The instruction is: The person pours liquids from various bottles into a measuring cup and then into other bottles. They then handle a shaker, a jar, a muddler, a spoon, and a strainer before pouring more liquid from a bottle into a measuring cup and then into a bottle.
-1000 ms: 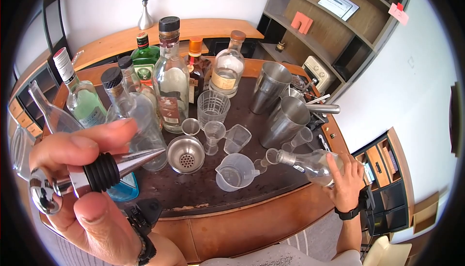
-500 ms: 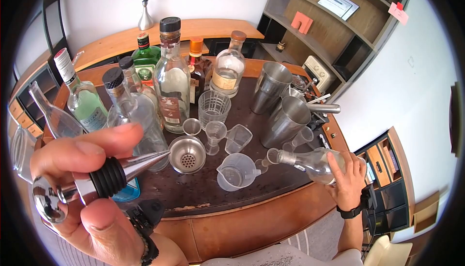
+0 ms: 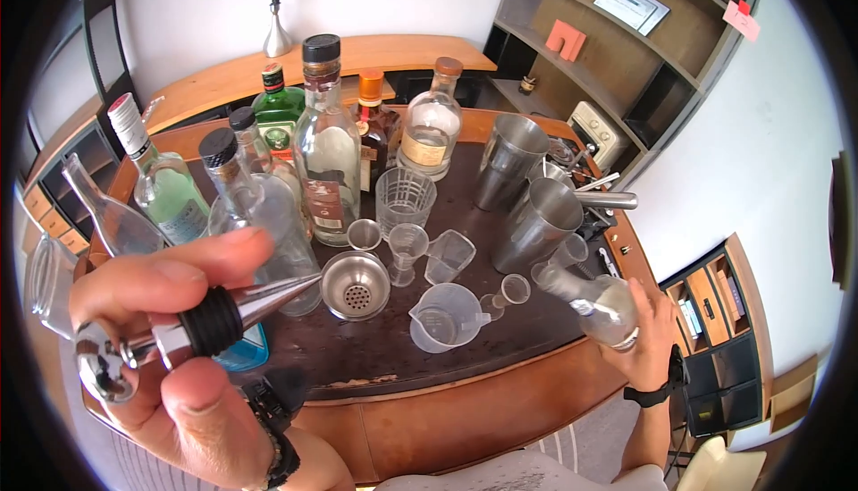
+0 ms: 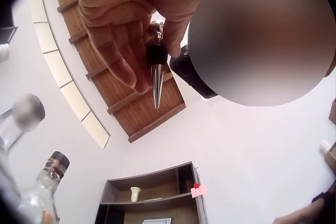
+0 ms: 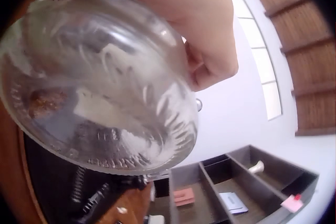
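Note:
Between thumb and fingers, my left hand [image 3: 192,348] pinches a chrome bottle stopper [image 3: 214,321] with black ribbed rubber. Its pointed end overlaps the strainer cup [image 3: 356,285] in the head view; the left wrist view shows the stopper [image 4: 157,71] pointing down. My right hand [image 3: 651,335] grips a clear glass bottle [image 3: 603,308], tilted with its neck to the upper left. The bottle's base [image 5: 105,103] faces the camera in the right wrist view. Left of the bottle's neck is a small clear double-ended measure [image 3: 514,290], and beyond that a plastic measuring jug [image 3: 445,319].
Several liquor bottles [image 3: 329,169] stand along the table's left and back. A cut-glass tumbler [image 3: 405,201], a small clear jigger [image 3: 407,245] and a tilted clear cup [image 3: 450,256] occupy the middle. Metal shaker tins [image 3: 539,223] stand behind the right hand. The table's front edge [image 3: 447,419] is brown leather.
The right hand has raised the bottle from nearly level to a steeper tilt, its mouth moving right, away from the small measure. The left hand still holds the stopper. The head view has shifted slightly.

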The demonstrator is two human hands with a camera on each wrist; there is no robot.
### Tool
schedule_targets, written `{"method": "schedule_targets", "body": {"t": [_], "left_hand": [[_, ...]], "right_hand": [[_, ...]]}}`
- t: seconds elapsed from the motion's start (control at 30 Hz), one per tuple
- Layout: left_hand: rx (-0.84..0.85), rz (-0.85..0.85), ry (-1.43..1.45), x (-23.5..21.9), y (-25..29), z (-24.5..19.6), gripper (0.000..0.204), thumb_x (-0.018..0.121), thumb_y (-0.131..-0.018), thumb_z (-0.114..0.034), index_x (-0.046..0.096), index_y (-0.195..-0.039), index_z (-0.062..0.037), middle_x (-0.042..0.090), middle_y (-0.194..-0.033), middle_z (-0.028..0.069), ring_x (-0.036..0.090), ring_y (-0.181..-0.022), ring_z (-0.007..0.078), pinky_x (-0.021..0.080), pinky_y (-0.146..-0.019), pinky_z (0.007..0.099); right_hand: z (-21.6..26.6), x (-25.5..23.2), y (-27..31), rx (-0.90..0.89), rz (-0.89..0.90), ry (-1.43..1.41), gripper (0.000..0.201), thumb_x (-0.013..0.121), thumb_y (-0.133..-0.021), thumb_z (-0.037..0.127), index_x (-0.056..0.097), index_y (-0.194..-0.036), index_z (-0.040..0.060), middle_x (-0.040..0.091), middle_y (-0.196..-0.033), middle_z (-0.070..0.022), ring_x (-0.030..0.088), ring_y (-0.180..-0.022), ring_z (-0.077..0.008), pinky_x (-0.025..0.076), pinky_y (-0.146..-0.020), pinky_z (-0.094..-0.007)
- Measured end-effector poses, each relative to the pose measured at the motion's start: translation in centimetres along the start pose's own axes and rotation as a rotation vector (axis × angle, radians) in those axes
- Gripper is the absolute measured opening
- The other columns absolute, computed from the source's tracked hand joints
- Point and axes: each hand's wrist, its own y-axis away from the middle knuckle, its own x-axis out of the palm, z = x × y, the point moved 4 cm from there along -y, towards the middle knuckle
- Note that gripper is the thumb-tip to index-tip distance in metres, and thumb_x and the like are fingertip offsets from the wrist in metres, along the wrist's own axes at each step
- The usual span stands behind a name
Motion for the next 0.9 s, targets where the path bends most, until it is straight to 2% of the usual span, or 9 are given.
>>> {"method": "schedule_targets", "body": {"t": [0.17, 0.23, 0.27, 0.3, 0.37, 0.5, 0.6, 0.77, 0.9], "left_hand": [[-0.006, -0.045, 0.074, 0.4, -0.3, 0.1, 0.049, 0.063, -0.096, -0.044, 0.055, -0.112, 0.0021, 0.068, -0.104, 0.0228, 0.067, -0.097, 0.0285, 0.051, -0.09, 0.0391], [0.006, -0.037, 0.102, 0.6, -0.4, 0.2, 0.044, 0.065, -0.096, -0.039, 0.057, -0.111, 0.0024, 0.069, -0.104, 0.0217, 0.067, -0.098, 0.0281, 0.05, -0.093, 0.0406], [-0.018, -0.115, 0.33, 0.8, -0.5, 0.5, 0.04, 0.076, -0.085, -0.018, 0.056, -0.106, 0.0098, 0.068, -0.097, 0.0264, 0.07, -0.096, 0.0338, 0.054, -0.09, 0.0388], [-0.015, -0.084, 0.325, 0.8, -0.6, 0.6, 0.038, 0.075, -0.086, -0.016, 0.056, -0.106, 0.0098, 0.068, -0.097, 0.0254, 0.07, -0.097, 0.0337, 0.053, -0.091, 0.039], [-0.025, -0.017, 0.318, 0.9, -0.6, 0.5, 0.032, 0.073, -0.088, -0.01, 0.056, -0.107, 0.0091, 0.068, -0.098, 0.022, 0.069, -0.1, 0.0337, 0.052, -0.094, 0.0403], [-0.113, 0.081, 0.228, 1.0, -0.4, 0.3, 0.032, 0.079, -0.084, -0.01, 0.06, -0.105, 0.0047, 0.069, -0.103, 0.0139, 0.067, -0.099, 0.0215, 0.047, -0.086, 0.0279], [-0.149, 0.121, 0.153, 0.9, -0.1, 0.0, 0.028, 0.08, -0.081, -0.006, 0.065, -0.102, 0.0032, 0.068, -0.102, 0.011, 0.063, -0.095, 0.0172, 0.046, -0.086, 0.0275], [-0.103, 0.071, 0.166, 0.5, 0.2, -0.2, 0.032, 0.08, -0.082, -0.015, 0.063, -0.103, 0.0042, 0.066, -0.1, 0.0101, 0.059, -0.088, 0.0146, 0.045, -0.081, 0.0264], [-0.051, -0.036, 0.154, -0.2, 0.4, -0.3, 0.035, 0.078, -0.085, -0.022, 0.061, -0.102, 0.0036, 0.065, -0.098, 0.0108, 0.059, -0.086, 0.0154, 0.045, -0.08, 0.0264]], "right_hand": [[-0.3, 0.7, 0.9, 0.151, -0.074, -0.559, 0.111, 0.09, -0.054, 0.021, 0.034, -0.148, 0.0, 0.05, -0.131, -0.0167, 0.052, -0.123, -0.0307, 0.042, -0.106, -0.0433], [0.3, 1.1, 1.0, 0.195, -0.086, -0.808, 0.114, 0.092, -0.056, 0.022, 0.03, -0.149, 0.0006, 0.049, -0.134, -0.016, 0.052, -0.124, -0.0287, 0.042, -0.106, -0.0425], [0.6, 1.4, 1.2, 0.219, -0.092, -0.932, 0.116, 0.093, -0.056, 0.023, 0.028, -0.15, 0.0009, 0.049, -0.135, -0.0157, 0.053, -0.124, -0.0277, 0.042, -0.106, -0.042], [0.7, 2.2, 1.5, 0.237, -0.061, -1.068, 0.123, 0.096, -0.055, 0.027, 0.022, -0.15, 0.0019, 0.048, -0.136, -0.0154, 0.054, -0.123, -0.0272, 0.043, -0.106, -0.0427], [2.2, 2.7, 1.1, 0.094, 0.065, -1.123, 0.124, 0.098, -0.053, 0.029, 0.023, -0.149, 0.0027, 0.048, -0.136, -0.015, 0.053, -0.124, -0.0268, 0.042, -0.106, -0.0426], [8.2, 1.5, -1.9, -0.221, 0.23, -1.136, 0.121, 0.098, -0.055, 0.029, 0.022, -0.146, 0.0038, 0.047, -0.137, -0.0148, 0.051, -0.126, -0.0262, 0.04, -0.108, -0.0419], [12.9, 3.6, -1.6, -0.099, 0.347, -1.644, 0.119, 0.097, -0.06, 0.025, 0.02, -0.148, 0.0043, 0.04, -0.141, -0.0156, 0.045, -0.132, -0.0264, 0.036, -0.111, -0.0427], [19.1, 4.8, -3.2, -0.384, 0.365, -1.735, 0.109, 0.089, -0.07, 0.017, 0.018, -0.151, 0.0025, 0.035, -0.147, -0.0156, 0.04, -0.138, -0.0273, 0.031, -0.114, -0.0436], [21.1, 5.6, -4.1, -0.373, 0.406, -1.722, 0.11, 0.088, -0.071, 0.017, 0.016, -0.153, 0.0025, 0.034, -0.149, -0.0166, 0.035, -0.142, -0.0279, 0.028, -0.117, -0.0423]]}}
